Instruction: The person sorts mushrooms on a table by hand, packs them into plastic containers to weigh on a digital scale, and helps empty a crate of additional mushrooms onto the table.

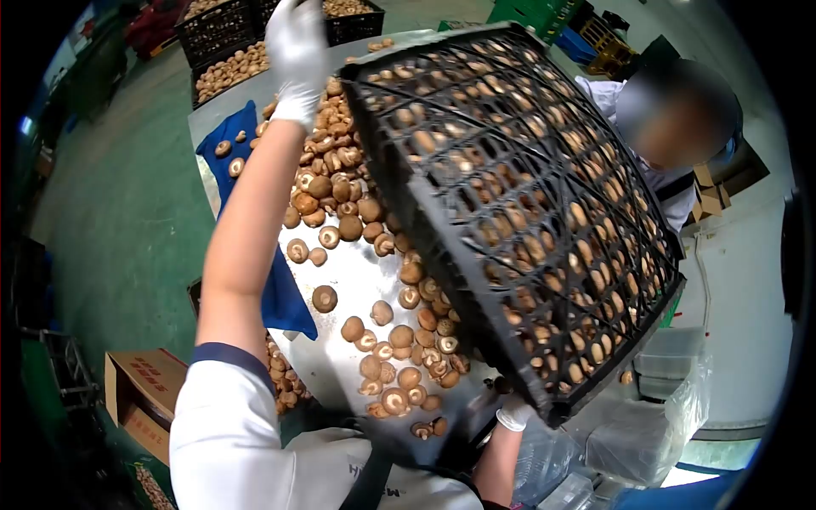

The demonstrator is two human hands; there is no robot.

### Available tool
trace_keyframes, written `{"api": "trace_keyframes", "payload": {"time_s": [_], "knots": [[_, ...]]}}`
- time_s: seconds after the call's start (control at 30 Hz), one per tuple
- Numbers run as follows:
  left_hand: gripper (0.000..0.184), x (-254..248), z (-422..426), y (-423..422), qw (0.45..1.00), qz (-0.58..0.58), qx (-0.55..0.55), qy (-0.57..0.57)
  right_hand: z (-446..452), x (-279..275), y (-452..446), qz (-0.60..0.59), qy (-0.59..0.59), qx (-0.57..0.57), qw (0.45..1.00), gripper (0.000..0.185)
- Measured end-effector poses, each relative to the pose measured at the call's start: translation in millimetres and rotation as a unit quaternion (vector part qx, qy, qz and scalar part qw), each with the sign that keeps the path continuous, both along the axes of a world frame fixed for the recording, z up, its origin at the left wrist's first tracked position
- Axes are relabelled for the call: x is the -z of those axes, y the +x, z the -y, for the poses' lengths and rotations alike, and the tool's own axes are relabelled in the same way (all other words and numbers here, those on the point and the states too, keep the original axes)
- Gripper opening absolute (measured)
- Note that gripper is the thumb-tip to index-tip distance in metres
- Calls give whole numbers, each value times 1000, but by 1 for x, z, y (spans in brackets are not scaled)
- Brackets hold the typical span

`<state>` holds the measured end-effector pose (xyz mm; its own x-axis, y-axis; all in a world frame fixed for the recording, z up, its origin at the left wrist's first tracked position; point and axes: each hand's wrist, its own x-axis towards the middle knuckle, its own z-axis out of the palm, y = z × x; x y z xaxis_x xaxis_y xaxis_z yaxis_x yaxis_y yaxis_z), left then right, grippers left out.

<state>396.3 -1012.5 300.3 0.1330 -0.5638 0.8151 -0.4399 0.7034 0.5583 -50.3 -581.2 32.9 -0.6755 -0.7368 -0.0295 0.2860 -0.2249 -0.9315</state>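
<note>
Black lattice plastic crate tilted over brown round-capped mushrooms. White-gloved right hand at its corner; white-gloved left hand raised; grips unclear.

The person wears a white short-sleeved shirt with navy sleeve trim, dark chest lettering, a dark shoulder strap, and white gloves on left hand and right hand.

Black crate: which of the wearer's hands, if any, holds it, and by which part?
The right hand apparently holds the black crate by its near corner, fingers hidden; the blurred left hand appears off it.
</note>
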Motion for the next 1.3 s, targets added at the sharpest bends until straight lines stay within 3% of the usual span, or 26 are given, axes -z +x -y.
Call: {"api": "trace_keyframes", "payload": {"time_s": [0.07,0.1,0.17,0.23,0.27,0.3,0.37,0.4,0.43,0.47,0.53,0.57,0.63,0.67,0.73,0.77,0.83,0.97,1.07,1.1,1.13,1.17,1.23,1.3], "knots": [[60,90,22,14,958,-198,127,162,7,7,4,-25,-56,-17,998,56],[67,109,27,10,904,-297,193,240,14,9,4,-37,-106,-35,993,56],[75,101,29,-28,822,-385,254,334,38,-31,26,4,-247,-100,964,56],[82,99,6,-66,710,-452,301,448,18,-34,22,-113,-221,-146,957,55],[80,79,-16,-61,753,-428,322,383,11,-43,25,-147,-202,-152,956,55],[74,79,-13,-53,770,-378,299,418,16,-79,39,-104,-198,-131,966,56],[65,136,23,-57,874,-316,221,295,25,-139,59,16,-198,-97,975,59],[59,136,18,-51,885,-280,232,290,22,-125,42,200,-288,-108,930,61],[58,126,2,-48,874,-298,243,298,5,-97,13,376,-361,-111,846,63],[57,137,7,-41,890,-266,223,294,-16,-68,-20,538,-413,-105,727,65],[52,156,-2,-19,939,-140,143,281,-21,-47,-20,404,-256,1,878,64],[49,158,-15,-8,961,-73,104,244,-20,-29,-8,44,-19,84,995,61],[49,181,-34,14,985,26,-29,171,-6,-40,48,-30,76,121,989,52],[50,199,-42,29,981,26,-92,168,-29,-5,26,16,158,137,978,44],[51,221,-63,58,968,10,-169,184,-26,-8,49,6,214,127,968,39],[52,229,-74,67,961,-8,-195,194,-28,5,47,9,177,124,976,39],[58,253,-87,75,954,-20,-202,222,-25,3,48,18,194,74,978,40],[63,288,-95,66,942,44,-221,249,1,0,57,81,127,124,981,44],[64,292,-90,57,958,0,-164,236,15,-9,59,58,205,206,955,41],[63,294,-87,54,954,37,-199,223,21,-24,65,40,197,219,955,39],[62,291,-86,48,961,-8,-166,219,26,-39,70,22,190,232,954,36],[62,284,-87,43,966,-47,-134,218,-1,6,10,118,124,127,977,30],[60,247,-87,22,974,-41,-87,206,46,-89,89,24,97,184,978,32],[59,234,-63,-8,974,-110,-51,190,37,-85,64,-26,131,140,981,34]]}}
